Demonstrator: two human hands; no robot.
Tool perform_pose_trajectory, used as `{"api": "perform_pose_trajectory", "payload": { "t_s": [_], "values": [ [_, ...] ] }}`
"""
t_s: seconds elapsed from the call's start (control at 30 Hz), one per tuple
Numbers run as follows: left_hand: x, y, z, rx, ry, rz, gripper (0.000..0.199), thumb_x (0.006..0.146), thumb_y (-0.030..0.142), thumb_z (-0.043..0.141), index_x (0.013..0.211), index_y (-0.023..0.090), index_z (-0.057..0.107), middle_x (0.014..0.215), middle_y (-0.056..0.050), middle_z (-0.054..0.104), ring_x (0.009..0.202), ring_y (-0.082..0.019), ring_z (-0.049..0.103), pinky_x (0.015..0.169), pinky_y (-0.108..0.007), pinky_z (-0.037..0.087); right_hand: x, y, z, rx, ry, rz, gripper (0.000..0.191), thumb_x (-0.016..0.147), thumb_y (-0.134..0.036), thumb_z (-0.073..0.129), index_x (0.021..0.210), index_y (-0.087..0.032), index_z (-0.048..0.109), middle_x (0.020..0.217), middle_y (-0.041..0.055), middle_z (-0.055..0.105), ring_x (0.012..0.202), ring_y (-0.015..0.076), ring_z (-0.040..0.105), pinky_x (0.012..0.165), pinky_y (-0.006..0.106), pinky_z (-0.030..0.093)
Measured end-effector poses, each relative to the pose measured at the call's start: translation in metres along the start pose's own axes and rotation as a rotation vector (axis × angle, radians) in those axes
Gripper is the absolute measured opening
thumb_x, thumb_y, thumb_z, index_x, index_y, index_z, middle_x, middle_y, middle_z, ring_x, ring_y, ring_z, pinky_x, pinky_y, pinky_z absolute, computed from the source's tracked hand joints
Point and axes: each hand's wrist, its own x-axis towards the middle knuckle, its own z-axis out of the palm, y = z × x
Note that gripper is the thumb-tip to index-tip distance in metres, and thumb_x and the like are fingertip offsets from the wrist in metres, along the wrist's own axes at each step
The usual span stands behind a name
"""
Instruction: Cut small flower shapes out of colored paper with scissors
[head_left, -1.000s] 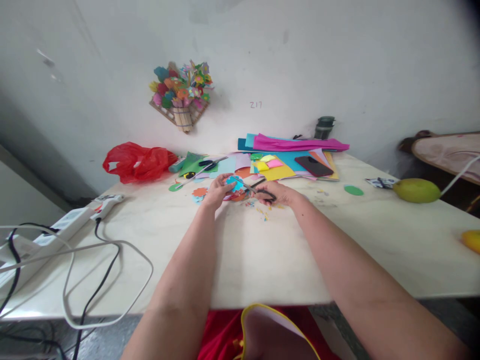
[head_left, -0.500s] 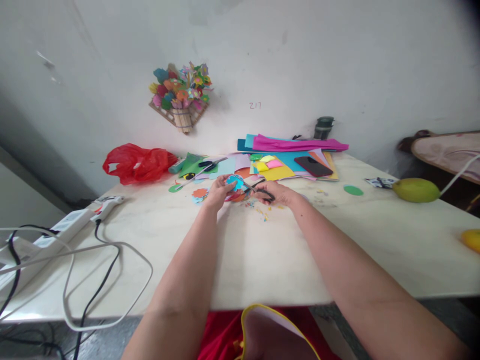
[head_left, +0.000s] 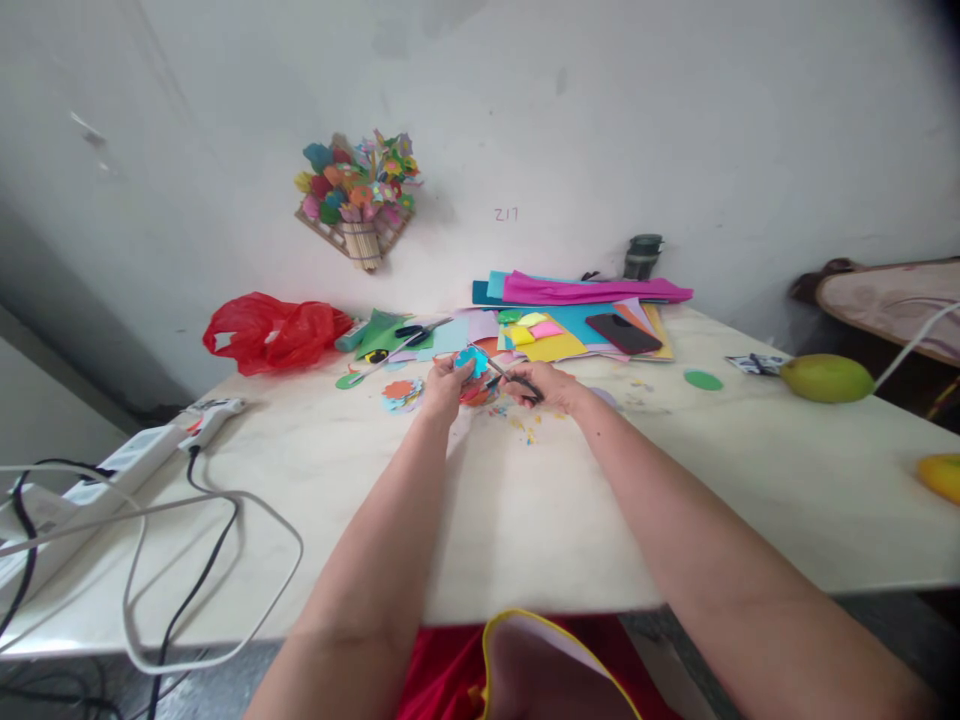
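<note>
A blue paper piece (head_left: 472, 361) with a scalloped edge is pinched in my left hand (head_left: 448, 380). My right hand (head_left: 538, 384) is closed round the black handles of a pair of scissors (head_left: 501, 371), whose blades point left to the blue paper and look parted. Under and between my hands lie red and orange paper pieces (head_left: 478, 391). Tiny coloured scraps (head_left: 529, 430) are scattered just below my right hand. A stack of scalloped paper pieces (head_left: 402, 392), orange on top, rests left of my left hand.
Behind my hands lie coloured sheets (head_left: 570, 325), a phone (head_left: 623, 333) and another pair of scissors (head_left: 421, 331). A red plastic bag (head_left: 274, 332) is at the back left, a power strip (head_left: 112, 485) with cables at left, a green mango (head_left: 826, 378) at right.
My left hand has moved slightly right and turned, with the blue paper in it. The scissors have tilted slightly, with their blades apart. The whole view has shifted a little.
</note>
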Motion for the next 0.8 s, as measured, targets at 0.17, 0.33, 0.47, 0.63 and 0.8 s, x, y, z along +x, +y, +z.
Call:
{"api": "perform_pose_trajectory", "payload": {
  "t_s": [0.17, 0.33, 0.47, 0.63, 0.8],
  "values": [
    [-0.001, -0.004, 0.008, -0.039, 0.057, -0.003, 0.041, 0.061, 0.034, 0.098, 0.078, 0.019, 0.064, 0.069, 0.001, 0.072, 0.068, -0.019, 0.076, 0.071, -0.030, 0.062, 0.000, -0.003, 0.002, -0.011, 0.009, -0.006, 0.019, 0.070, -0.027, 0.075, 0.062, -0.019, 0.060, 0.047, -0.0045, 0.052, 0.041, 0.0078, 0.042, 0.041, 0.020, 0.031],
    [-0.003, -0.005, 0.015, -0.067, 0.126, 0.016, 0.042, 0.060, 0.035, 0.098, 0.076, 0.020, 0.062, 0.069, 0.001, 0.071, 0.067, -0.018, 0.074, 0.070, -0.032, 0.062, -0.002, -0.004, 0.004, 0.008, 0.032, -0.013, 0.029, 0.072, -0.035, 0.080, 0.061, -0.019, 0.058, 0.047, -0.0035, 0.053, 0.042, 0.0084, 0.044, 0.040, 0.020, 0.031],
    [-0.005, -0.005, 0.019, -0.078, 0.157, 0.040, 0.043, 0.060, 0.036, 0.097, 0.071, 0.020, 0.059, 0.064, 0.002, 0.067, 0.066, -0.018, 0.072, 0.074, -0.033, 0.061, -0.001, -0.004, 0.007, 0.073, 0.067, 0.020, 0.027, 0.076, -0.034, 0.078, 0.063, -0.018, 0.060, 0.049, -0.0018, 0.056, 0.043, 0.0091, 0.046, 0.041, 0.021, 0.033],
    [-0.007, -0.006, 0.024, -0.105, 0.225, 0.017, 0.039, 0.058, 0.033, 0.094, 0.069, 0.020, 0.059, 0.062, 0.003, 0.065, 0.060, -0.013, 0.066, 0.072, -0.029, 0.058, 0.000, -0.004, 0.012, 0.156, 0.104, 0.030, 0.025, 0.077, -0.033, 0.077, 0.064, -0.018, 0.061, 0.051, -0.0018, 0.057, 0.044, 0.0088, 0.046, 0.041, 0.020, 0.034],
    [-0.006, -0.010, 0.029, -0.133, 0.304, 0.029, 0.039, 0.060, 0.034, 0.092, 0.067, 0.021, 0.057, 0.060, 0.005, 0.063, 0.059, -0.011, 0.061, 0.073, -0.028, 0.055, -0.001, -0.004, 0.015, 0.146, 0.102, 0.009, 0.028, 0.077, -0.034, 0.082, 0.068, -0.017, 0.061, 0.054, -0.0019, 0.058, 0.045, 0.0083, 0.048, 0.042, 0.019, 0.035]
  ]
}}
